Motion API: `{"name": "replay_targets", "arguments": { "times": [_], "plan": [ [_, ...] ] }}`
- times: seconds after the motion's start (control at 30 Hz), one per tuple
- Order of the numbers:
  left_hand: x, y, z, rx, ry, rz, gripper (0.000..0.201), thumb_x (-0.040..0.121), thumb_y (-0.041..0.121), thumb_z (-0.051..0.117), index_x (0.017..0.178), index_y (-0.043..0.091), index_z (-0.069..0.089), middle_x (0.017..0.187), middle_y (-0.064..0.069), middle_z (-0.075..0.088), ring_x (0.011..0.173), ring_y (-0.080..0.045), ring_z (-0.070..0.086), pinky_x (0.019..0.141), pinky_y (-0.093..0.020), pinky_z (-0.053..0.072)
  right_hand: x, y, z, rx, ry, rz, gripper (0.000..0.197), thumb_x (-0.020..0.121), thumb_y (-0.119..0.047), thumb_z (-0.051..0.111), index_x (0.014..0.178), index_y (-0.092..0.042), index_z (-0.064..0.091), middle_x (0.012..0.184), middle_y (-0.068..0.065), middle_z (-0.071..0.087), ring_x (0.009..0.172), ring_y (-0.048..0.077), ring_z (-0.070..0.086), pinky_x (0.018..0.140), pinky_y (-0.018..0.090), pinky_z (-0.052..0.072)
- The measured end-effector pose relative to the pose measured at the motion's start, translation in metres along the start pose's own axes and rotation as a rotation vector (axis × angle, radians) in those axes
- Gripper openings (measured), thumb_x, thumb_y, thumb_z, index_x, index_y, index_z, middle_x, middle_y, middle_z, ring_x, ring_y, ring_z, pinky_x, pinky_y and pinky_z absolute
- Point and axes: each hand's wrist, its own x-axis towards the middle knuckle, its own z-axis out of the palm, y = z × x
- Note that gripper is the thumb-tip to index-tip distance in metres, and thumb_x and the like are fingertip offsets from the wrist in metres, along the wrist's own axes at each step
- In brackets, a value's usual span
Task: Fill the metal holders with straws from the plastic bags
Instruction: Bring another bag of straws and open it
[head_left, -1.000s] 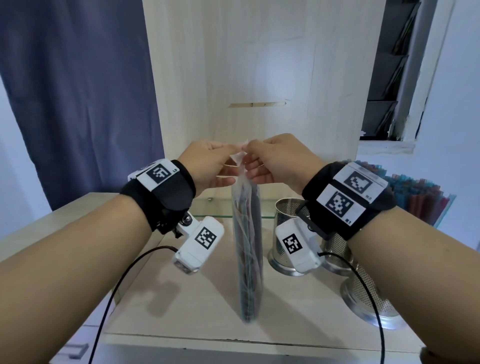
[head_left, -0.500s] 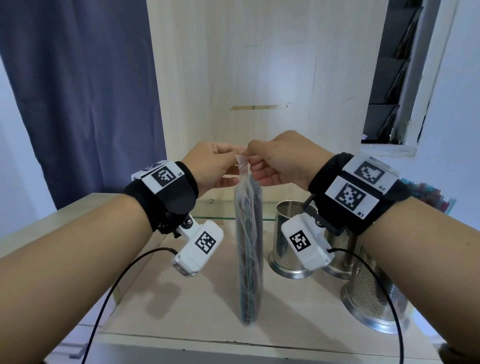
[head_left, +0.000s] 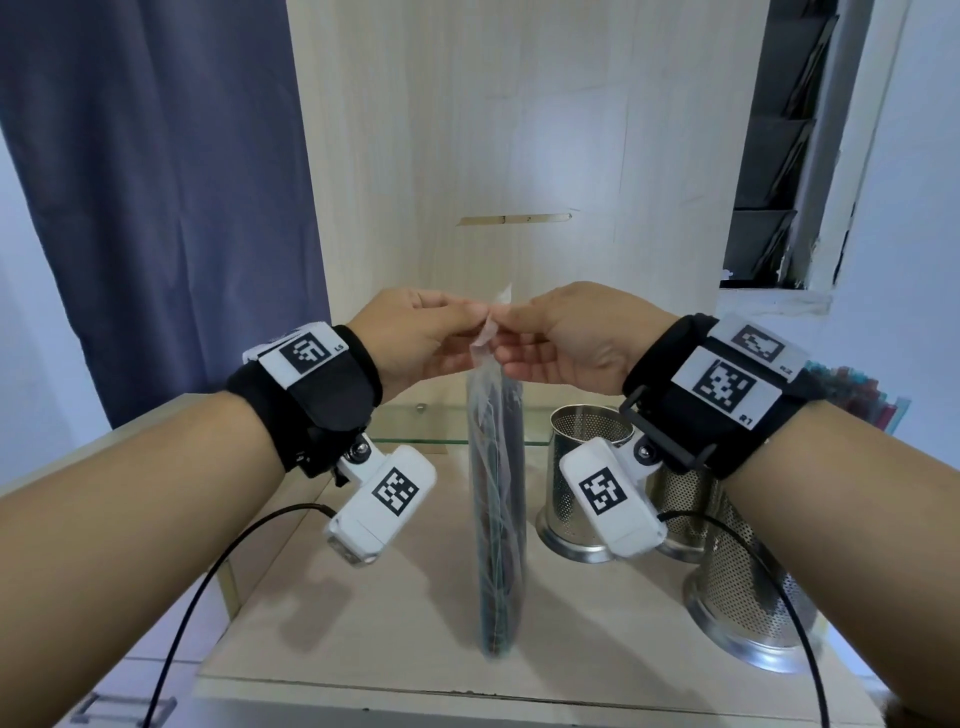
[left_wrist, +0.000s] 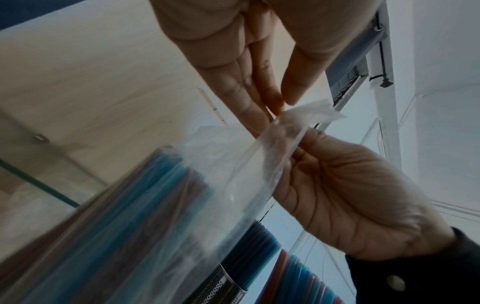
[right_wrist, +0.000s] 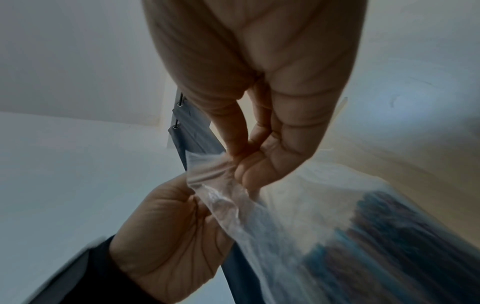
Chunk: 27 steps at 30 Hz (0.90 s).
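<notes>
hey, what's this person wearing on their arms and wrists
Both forearms are bare, with no sleeves. The left hand and right hand each have a wide black wrist strap carrying white plates printed with black square-code markers. Under each wrist hangs a small white camera box bearing its own marker, with a thin black cable trailing down.

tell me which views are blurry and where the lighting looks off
Head view: sharp, evenly lit, wide-angle bend at the edges, soft glare on the wooden panel. Left wrist view: dim, plastic bag and straws smeared. Right wrist view: dimmest; the bag's lower part is streaked, right hand shadowed.
</notes>
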Motion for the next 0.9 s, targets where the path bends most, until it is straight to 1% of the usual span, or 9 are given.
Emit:
{"name": "replay_targets", "arguments": {
  "times": [0.13, 0.23, 0.33, 0.43, 0.5, 0.57, 0.7, 0.8, 0.9],
  "plan": [
    [-0.002, 0.003, 0.002, 0.004, -0.006, -0.035, 0.025, 0.091, 0.019, 0.065, 0.103, -0.003, 0.068, 0.082, -0.006, 0.069, 0.064, -0.009, 0.067, 0.064, -0.018, 0.057, 0.002, 0.008, 0.003, 0.025, 0.045, -0.055, 0.024, 0.099, -0.017, 0.057, 0.080, -0.006, 0.064, 0.062, 0.001, 0.064, 0.054, 0.008, 0.059, 0.061, 0.020, 0.056],
    [-0.003, 0.004, 0.001, 0.019, 0.002, -0.042, 0.022, 0.086, 0.012, 0.069, 0.102, -0.004, 0.067, 0.082, -0.008, 0.069, 0.069, -0.011, 0.066, 0.068, -0.019, 0.058, 0.003, 0.012, 0.005, 0.035, 0.079, -0.078, 0.025, 0.099, -0.017, 0.057, 0.079, -0.005, 0.065, 0.063, 0.002, 0.063, 0.053, 0.008, 0.058, 0.059, 0.020, 0.055],
    [-0.004, 0.004, 0.002, 0.065, 0.050, -0.067, 0.008, 0.087, 0.002, 0.064, 0.092, -0.004, 0.068, 0.079, -0.010, 0.068, 0.064, -0.012, 0.066, 0.063, -0.018, 0.057, 0.003, 0.014, 0.007, 0.001, 0.081, -0.078, 0.027, 0.099, -0.018, 0.058, 0.076, -0.006, 0.065, 0.063, 0.002, 0.064, 0.052, 0.006, 0.058, 0.059, 0.019, 0.055],
    [-0.005, 0.004, 0.003, 0.111, 0.099, -0.072, 0.012, 0.086, 0.001, 0.063, 0.096, -0.005, 0.068, 0.071, -0.008, 0.065, 0.054, -0.010, 0.065, 0.055, -0.017, 0.055, 0.002, 0.015, 0.009, -0.069, 0.083, -0.079, 0.028, 0.099, -0.018, 0.058, 0.074, -0.009, 0.065, 0.058, -0.003, 0.066, 0.051, 0.005, 0.059, 0.060, 0.018, 0.055],
    [-0.006, 0.004, 0.003, 0.195, 0.109, -0.042, 0.008, 0.086, 0.006, 0.066, 0.084, -0.001, 0.068, 0.063, -0.004, 0.065, 0.057, -0.011, 0.067, 0.056, -0.019, 0.055, 0.002, 0.016, 0.011, -0.083, 0.096, -0.093, 0.031, 0.100, -0.019, 0.058, 0.071, -0.010, 0.064, 0.057, -0.003, 0.066, 0.050, 0.004, 0.060, 0.057, 0.018, 0.054],
    [-0.008, 0.005, 0.002, 0.325, 0.111, 0.004, 0.016, 0.085, 0.015, 0.071, 0.074, 0.004, 0.069, 0.058, 0.001, 0.065, 0.062, -0.009, 0.068, 0.059, -0.020, 0.055, 0.001, 0.017, 0.013, -0.078, 0.126, -0.110, 0.033, 0.100, -0.020, 0.058, 0.069, -0.009, 0.064, 0.060, 0.000, 0.065, 0.049, 0.005, 0.059, 0.054, 0.018, 0.053],
    [-0.010, 0.006, 0.002, 0.613, 0.160, 0.051, 0.031, 0.083, 0.031, 0.071, 0.058, 0.013, 0.067, 0.055, 0.003, 0.060, 0.052, -0.006, 0.056, 0.050, -0.017, 0.047, 0.000, 0.018, 0.015, -0.073, 0.135, -0.088, 0.031, 0.099, -0.019, 0.059, 0.070, -0.007, 0.061, 0.063, 0.003, 0.060, 0.051, 0.009, 0.057, 0.053, 0.017, 0.054],
    [-0.009, 0.006, 0.003, 0.594, 0.177, 0.031, 0.031, 0.084, 0.024, 0.068, 0.057, 0.009, 0.067, 0.050, 0.000, 0.060, 0.046, -0.007, 0.055, 0.049, -0.017, 0.047, 0.000, 0.019, 0.017, -0.091, 0.119, -0.065, 0.026, 0.098, -0.014, 0.058, 0.073, -0.007, 0.060, 0.064, 0.002, 0.060, 0.054, 0.010, 0.056, 0.057, 0.019, 0.054],
    [-0.007, 0.005, 0.004, 0.570, 0.179, 0.014, 0.028, 0.086, 0.017, 0.065, 0.060, 0.005, 0.067, 0.054, -0.003, 0.063, 0.047, -0.008, 0.058, 0.051, -0.017, 0.052, 0.001, 0.018, 0.018, -0.072, 0.105, -0.053, 0.023, 0.095, -0.009, 0.057, 0.073, -0.007, 0.059, 0.057, 0.000, 0.058, 0.052, 0.010, 0.055, 0.057, 0.019, 0.054]
  ]
}}
